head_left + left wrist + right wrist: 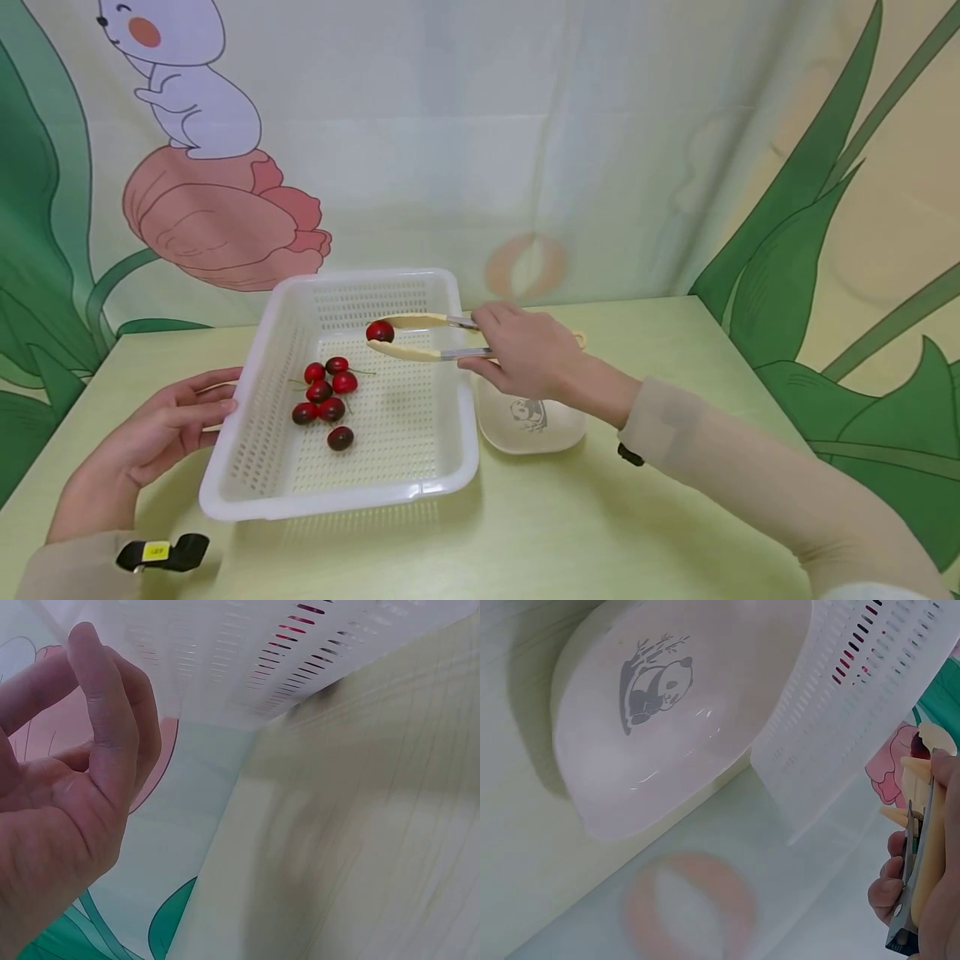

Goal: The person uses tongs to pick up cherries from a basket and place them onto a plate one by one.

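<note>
Dark red cherries (331, 408), several with stems, lie on the floor of a white perforated plastic basket (397, 492). Above its back part one cherry (380, 332) sits between the tips of cream-tipped tongs (420, 355). My right hand (528, 350) grips the tongs by their metal-edged handles, reaching over the basket's right rim. In the right wrist view its fingers (885, 894) curl around the handle. My left hand (176, 421) touches the basket's left side from outside. Its fingers are loosely bent against the wall (217, 645), none visibly hooked over the rim.
A cream dish (495, 429) with a panda picture stands right of the basket, partly under my right hand. Both rest on a pale yellow-green table (637, 517). A printed curtain (420, 167) with a cartoon animal and leaves hangs behind the table.
</note>
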The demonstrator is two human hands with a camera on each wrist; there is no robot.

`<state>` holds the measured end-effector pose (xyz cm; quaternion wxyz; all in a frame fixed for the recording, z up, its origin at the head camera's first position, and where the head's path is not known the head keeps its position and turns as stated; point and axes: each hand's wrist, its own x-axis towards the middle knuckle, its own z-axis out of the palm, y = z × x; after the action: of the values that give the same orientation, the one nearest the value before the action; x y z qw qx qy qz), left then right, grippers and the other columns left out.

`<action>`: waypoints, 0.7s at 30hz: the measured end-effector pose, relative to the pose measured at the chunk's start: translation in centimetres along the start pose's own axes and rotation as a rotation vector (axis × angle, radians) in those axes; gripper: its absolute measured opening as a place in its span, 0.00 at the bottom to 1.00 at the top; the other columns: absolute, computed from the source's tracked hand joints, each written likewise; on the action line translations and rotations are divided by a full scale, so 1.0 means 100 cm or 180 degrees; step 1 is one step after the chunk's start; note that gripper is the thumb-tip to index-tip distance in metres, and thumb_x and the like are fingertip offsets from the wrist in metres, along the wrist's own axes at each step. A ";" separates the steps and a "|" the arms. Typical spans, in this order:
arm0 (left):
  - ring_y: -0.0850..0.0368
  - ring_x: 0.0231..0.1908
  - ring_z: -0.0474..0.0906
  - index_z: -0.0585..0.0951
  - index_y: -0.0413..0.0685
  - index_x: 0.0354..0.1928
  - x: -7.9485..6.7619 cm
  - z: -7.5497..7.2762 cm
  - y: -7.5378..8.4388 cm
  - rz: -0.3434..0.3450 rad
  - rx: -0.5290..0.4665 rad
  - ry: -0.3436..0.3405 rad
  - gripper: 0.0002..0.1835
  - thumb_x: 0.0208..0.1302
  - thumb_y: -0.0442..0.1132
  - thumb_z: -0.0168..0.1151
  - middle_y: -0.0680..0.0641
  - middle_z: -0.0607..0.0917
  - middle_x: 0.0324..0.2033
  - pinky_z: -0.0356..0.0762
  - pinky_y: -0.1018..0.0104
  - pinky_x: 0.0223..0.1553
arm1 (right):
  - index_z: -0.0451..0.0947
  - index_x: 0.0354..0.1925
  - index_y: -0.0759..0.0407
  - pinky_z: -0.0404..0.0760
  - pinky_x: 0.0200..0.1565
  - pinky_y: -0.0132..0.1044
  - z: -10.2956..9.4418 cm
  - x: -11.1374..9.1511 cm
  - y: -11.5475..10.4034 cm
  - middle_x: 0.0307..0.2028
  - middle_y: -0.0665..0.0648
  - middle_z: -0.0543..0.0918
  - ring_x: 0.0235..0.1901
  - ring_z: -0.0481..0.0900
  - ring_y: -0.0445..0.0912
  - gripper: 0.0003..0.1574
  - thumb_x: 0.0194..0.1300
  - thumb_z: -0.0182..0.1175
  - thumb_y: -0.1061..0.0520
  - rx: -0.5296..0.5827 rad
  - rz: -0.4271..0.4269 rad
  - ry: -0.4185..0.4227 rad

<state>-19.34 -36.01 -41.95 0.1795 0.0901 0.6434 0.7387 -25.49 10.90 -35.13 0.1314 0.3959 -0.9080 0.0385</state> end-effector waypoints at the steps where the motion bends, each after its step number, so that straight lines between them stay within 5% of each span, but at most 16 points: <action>1: 0.53 0.50 0.86 0.76 0.61 0.62 0.000 0.000 0.000 -0.0003 0.0001 0.0002 0.22 0.78 0.27 0.49 0.52 0.86 0.54 0.85 0.56 0.49 | 0.71 0.52 0.60 0.76 0.27 0.38 0.000 -0.001 0.002 0.39 0.51 0.77 0.34 0.75 0.45 0.32 0.74 0.56 0.34 0.0024 0.0009 0.0022; 21: 0.53 0.49 0.86 0.77 0.61 0.61 0.001 0.002 0.000 0.0012 -0.0044 -0.0023 0.22 0.78 0.27 0.49 0.52 0.86 0.54 0.85 0.56 0.49 | 0.71 0.52 0.59 0.74 0.25 0.39 -0.005 -0.031 0.020 0.37 0.50 0.76 0.32 0.73 0.44 0.29 0.74 0.58 0.36 0.0212 0.0134 0.0327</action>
<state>-19.35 -35.83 -41.95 0.1811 0.0928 0.6375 0.7431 -24.82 14.59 -35.44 0.1637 0.3783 -0.9065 0.0917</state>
